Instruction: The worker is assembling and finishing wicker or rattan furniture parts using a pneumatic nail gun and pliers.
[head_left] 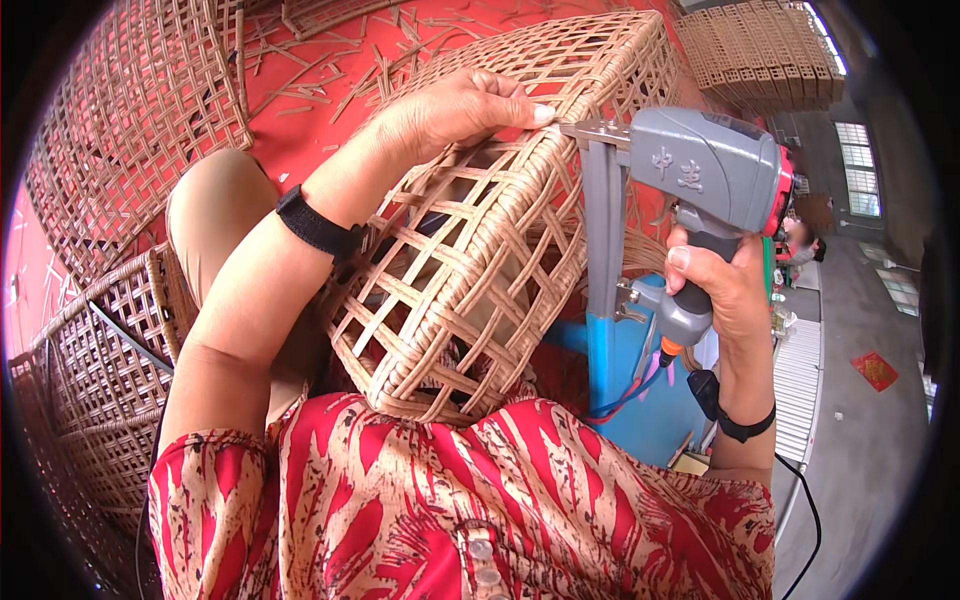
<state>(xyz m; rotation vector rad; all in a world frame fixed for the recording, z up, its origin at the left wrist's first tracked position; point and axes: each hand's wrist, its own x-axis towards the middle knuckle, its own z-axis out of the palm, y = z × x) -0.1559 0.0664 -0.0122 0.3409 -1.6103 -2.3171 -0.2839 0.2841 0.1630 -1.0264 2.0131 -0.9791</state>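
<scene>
Head view: the right hand [728,285] is gripping a grey, pistol-shaped power tool [700,150], aiming left at the tan, woven-strip basket [460,265], its edge running near-left to far-right; the left hand [460,110] is thumbing that edge, finger closure unclear.

Bright room, red floor [305,125], grey toward the right.
Tan strips [355,95] lie scattered over the red; at right, a paned window [858,165] glows white, and a red square [874,371] shows against a grey surface [855,450].
</scene>
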